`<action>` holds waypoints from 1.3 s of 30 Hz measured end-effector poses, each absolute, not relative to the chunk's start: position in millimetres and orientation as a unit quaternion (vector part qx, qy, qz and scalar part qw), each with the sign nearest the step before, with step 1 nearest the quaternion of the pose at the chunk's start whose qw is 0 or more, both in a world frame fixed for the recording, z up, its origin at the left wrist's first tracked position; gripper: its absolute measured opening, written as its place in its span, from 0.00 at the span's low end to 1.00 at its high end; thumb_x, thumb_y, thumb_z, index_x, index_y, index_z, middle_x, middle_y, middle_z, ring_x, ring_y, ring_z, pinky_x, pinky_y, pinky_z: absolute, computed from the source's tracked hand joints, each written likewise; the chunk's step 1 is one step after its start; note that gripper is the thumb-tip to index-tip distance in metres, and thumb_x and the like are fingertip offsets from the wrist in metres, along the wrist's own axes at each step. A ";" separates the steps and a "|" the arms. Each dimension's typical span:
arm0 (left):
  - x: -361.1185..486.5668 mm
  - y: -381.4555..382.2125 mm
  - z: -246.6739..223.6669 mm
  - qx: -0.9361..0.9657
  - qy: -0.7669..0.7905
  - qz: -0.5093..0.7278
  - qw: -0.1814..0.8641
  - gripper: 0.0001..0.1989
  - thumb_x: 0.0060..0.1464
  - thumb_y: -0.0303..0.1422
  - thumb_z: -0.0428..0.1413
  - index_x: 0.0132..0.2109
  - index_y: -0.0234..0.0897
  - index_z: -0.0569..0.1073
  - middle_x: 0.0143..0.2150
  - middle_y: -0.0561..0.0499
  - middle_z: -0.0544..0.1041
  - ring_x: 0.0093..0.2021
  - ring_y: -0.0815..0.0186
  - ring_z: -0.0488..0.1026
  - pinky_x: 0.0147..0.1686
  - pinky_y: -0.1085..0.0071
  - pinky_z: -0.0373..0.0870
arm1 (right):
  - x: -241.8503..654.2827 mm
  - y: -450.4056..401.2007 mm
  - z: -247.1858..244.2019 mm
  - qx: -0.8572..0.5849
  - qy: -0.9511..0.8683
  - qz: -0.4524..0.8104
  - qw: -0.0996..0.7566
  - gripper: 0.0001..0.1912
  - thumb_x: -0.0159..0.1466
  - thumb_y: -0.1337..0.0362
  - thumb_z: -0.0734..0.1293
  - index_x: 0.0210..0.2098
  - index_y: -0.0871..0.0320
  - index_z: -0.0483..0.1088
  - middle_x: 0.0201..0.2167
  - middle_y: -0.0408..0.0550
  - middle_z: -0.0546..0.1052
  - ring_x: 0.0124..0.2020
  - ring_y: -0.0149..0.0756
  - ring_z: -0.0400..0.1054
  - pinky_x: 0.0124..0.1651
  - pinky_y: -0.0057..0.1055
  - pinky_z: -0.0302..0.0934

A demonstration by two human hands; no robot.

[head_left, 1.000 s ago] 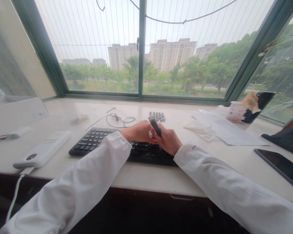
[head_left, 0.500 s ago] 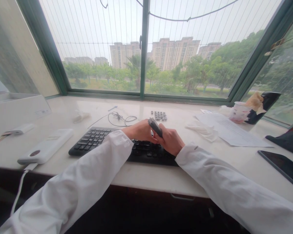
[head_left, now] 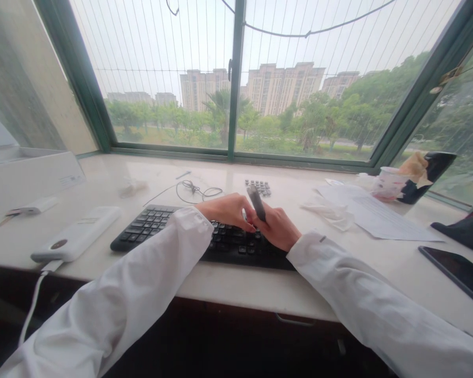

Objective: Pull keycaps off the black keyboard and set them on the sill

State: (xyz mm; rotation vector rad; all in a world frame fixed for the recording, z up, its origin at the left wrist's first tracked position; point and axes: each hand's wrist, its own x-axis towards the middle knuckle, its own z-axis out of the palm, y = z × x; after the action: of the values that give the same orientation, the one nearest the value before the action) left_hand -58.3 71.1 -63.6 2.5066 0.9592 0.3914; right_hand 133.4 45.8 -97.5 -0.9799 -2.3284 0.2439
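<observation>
A black keyboard [head_left: 150, 227] lies near the desk's front edge, partly hidden under both hands. In my right hand [head_left: 280, 227] is a dark brush [head_left: 257, 203], its paler, bristly-looking end pointing up and away. Bent over the keys, my left hand [head_left: 232, 209] has its fingers closed close to the right fingertips. A small whitish, shiny thing [head_left: 244, 214] shows at the left fingers, too small to name. Behind the hands, several loose keycaps [head_left: 259, 187] are laid out in rows on the desk. The keyboard's right part is covered by my right hand.
A thin black cable [head_left: 197, 190] lies coiled behind the keyboard. On the left are a white power bank [head_left: 82, 231], a box [head_left: 31, 170] and keys [head_left: 11, 214]. Toward the right are crumpled plastic [head_left: 331, 212], paper sheets [head_left: 382, 215], a cup [head_left: 388, 184] and a phone [head_left: 459, 273].
The brush has swung to a more upright angle in my right hand. Both hands stay close together over the keyboard; the whole view has shifted slightly.
</observation>
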 end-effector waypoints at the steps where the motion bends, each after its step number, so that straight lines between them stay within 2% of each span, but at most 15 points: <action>1: -58.0 70.9 -63.0 0.904 0.342 0.138 0.215 0.11 0.44 0.40 0.65 0.34 0.39 0.81 0.27 0.55 0.77 0.27 0.72 0.71 0.28 0.77 0.62 | 134.1 47.0 -97.5 -0.374 -0.870 0.095 0.306 0.09 0.68 0.59 0.56 0.37 0.55 0.64 0.31 0.46 0.77 0.31 0.37 0.71 0.34 0.29 0.57; 5: -56.9 72.0 -63.3 0.906 0.330 0.142 0.224 0.11 0.46 0.40 0.64 0.36 0.40 0.83 0.28 0.55 0.79 0.25 0.73 0.71 0.29 0.78 0.63 | 133.6 50.9 -98.5 -0.441 -0.823 0.124 0.335 0.14 0.66 0.58 0.56 0.27 0.55 0.62 0.24 0.43 0.73 0.26 0.34 0.65 0.31 0.29 0.55; 8: -56.7 74.7 -66.3 0.906 0.315 0.148 0.241 0.11 0.47 0.39 0.64 0.37 0.39 0.83 0.29 0.54 0.80 0.25 0.74 0.70 0.29 0.78 0.63 | 130.7 50.7 -98.6 -0.463 -0.804 0.165 0.335 0.16 0.66 0.58 0.56 0.23 0.55 0.59 0.21 0.42 0.71 0.24 0.33 0.64 0.30 0.29 0.54; 13: -56.4 78.3 -70.8 0.893 0.320 0.152 0.279 0.12 0.46 0.40 0.64 0.36 0.37 0.83 0.29 0.52 0.80 0.25 0.72 0.71 0.27 0.78 0.63 | 126.4 46.9 -98.9 -0.491 -0.785 0.152 0.345 0.16 0.66 0.57 0.54 0.23 0.54 0.59 0.20 0.42 0.71 0.23 0.34 0.62 0.29 0.30 0.52; 18: -56.5 78.2 -69.7 0.893 0.316 0.154 0.280 0.11 0.45 0.38 0.65 0.36 0.36 0.83 0.26 0.53 0.79 0.24 0.73 0.70 0.26 0.78 0.61 | 124.5 44.4 -99.8 -0.511 -0.771 0.135 0.355 0.14 0.65 0.59 0.56 0.24 0.54 0.61 0.21 0.43 0.71 0.23 0.35 0.63 0.29 0.30 0.51; 22: -55.9 75.9 -67.2 0.897 0.324 0.150 0.263 0.13 0.45 0.40 0.65 0.37 0.38 0.83 0.28 0.54 0.79 0.24 0.74 0.70 0.28 0.77 0.61 | 124.8 43.8 -98.9 -0.530 -0.759 0.135 0.354 0.15 0.65 0.59 0.55 0.23 0.54 0.61 0.20 0.44 0.71 0.24 0.36 0.64 0.30 0.30 0.51; 26: -53.6 72.0 -64.2 0.902 0.333 0.144 0.233 0.14 0.44 0.42 0.66 0.36 0.39 0.83 0.25 0.55 0.77 0.24 0.73 0.69 0.28 0.77 0.61 | 124.5 41.4 -97.9 -0.535 -0.760 0.122 0.349 0.14 0.66 0.59 0.55 0.27 0.54 0.64 0.22 0.44 0.73 0.25 0.37 0.66 0.30 0.30 0.51; 30: -52.3 71.7 -65.8 0.906 0.345 0.143 0.199 0.12 0.45 0.42 0.65 0.31 0.37 0.81 0.20 0.56 0.73 0.22 0.74 0.66 0.26 0.77 0.59 | 124.1 36.9 -97.9 -0.489 -0.806 0.092 0.321 0.10 0.66 0.59 0.56 0.38 0.55 0.66 0.29 0.47 0.77 0.29 0.40 0.71 0.31 0.29 0.52; 32: -52.2 73.2 -69.0 0.905 0.346 0.155 0.192 0.12 0.44 0.41 0.65 0.29 0.36 0.80 0.21 0.56 0.73 0.23 0.74 0.65 0.25 0.77 0.58 | 124.4 35.1 -98.4 -0.471 -0.825 0.075 0.303 0.10 0.67 0.60 0.56 0.42 0.56 0.65 0.30 0.48 0.78 0.29 0.41 0.72 0.31 0.29 0.53; 39: -49.9 70.4 -67.7 0.908 0.326 0.187 0.185 0.09 0.41 0.33 0.65 0.27 0.31 0.76 0.23 0.54 0.73 0.24 0.73 0.64 0.25 0.77 0.59 | 125.2 29.2 -97.9 -0.429 -0.863 0.018 0.268 0.09 0.70 0.58 0.55 0.42 0.57 0.61 0.26 0.47 0.76 0.28 0.42 0.73 0.28 0.28 0.51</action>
State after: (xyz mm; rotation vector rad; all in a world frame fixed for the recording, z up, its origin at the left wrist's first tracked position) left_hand -49.9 70.4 -67.7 2.5586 0.9187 0.5283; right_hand 125.2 29.2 -97.9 -1.1568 -2.3277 0.0485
